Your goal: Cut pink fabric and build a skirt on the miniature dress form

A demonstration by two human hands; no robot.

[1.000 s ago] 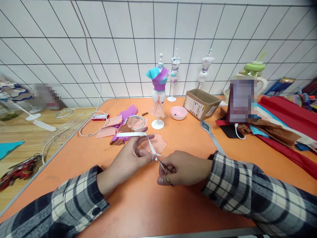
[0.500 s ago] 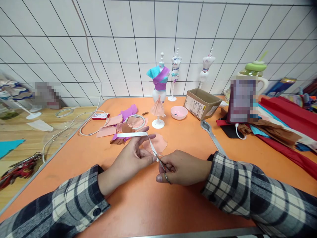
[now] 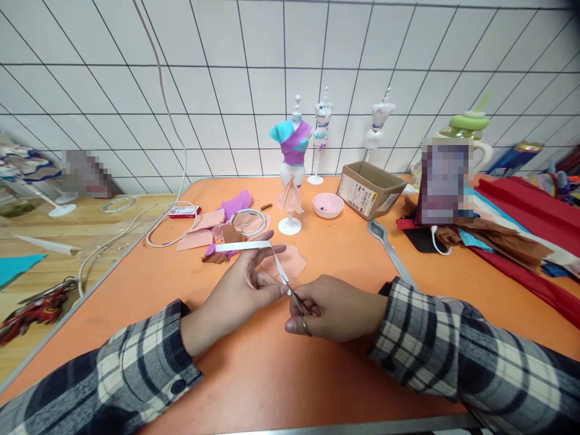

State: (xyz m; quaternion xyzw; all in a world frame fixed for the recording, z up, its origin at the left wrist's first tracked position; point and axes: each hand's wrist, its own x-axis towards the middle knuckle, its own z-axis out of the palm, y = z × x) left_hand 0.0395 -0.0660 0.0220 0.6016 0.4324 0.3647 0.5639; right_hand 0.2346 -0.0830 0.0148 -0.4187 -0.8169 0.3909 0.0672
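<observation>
A narrow white strip of tape (image 3: 242, 246) runs over the fingers of my left hand (image 3: 242, 290) and folds down to its thumb, which pinches the lower end. My right hand (image 3: 333, 307) is closed round a small pair of scissors (image 3: 302, 319), with a thumb and fingers at the handles. The scissor blades lie at the strip, close to my left thumb tip; whether they are parted is too small to tell. Beneath the strip, a peach piece of crepe paper (image 3: 292, 263) lies on the orange table (image 3: 272, 386).
Beyond my hands stands a small dress form (image 3: 292, 157) in turquoise and purple. A pink bowl (image 3: 328, 206) and a cardboard box (image 3: 371, 190) sit right of it. Paper scraps and a white tape roll (image 3: 263, 226) lie left. A phone (image 3: 441, 184) stands at the right.
The scissor blades have closed slightly at the strip's lower end. Both hands stay almost in place. At the far left, a white scrap on the wooden table has shifted left.
</observation>
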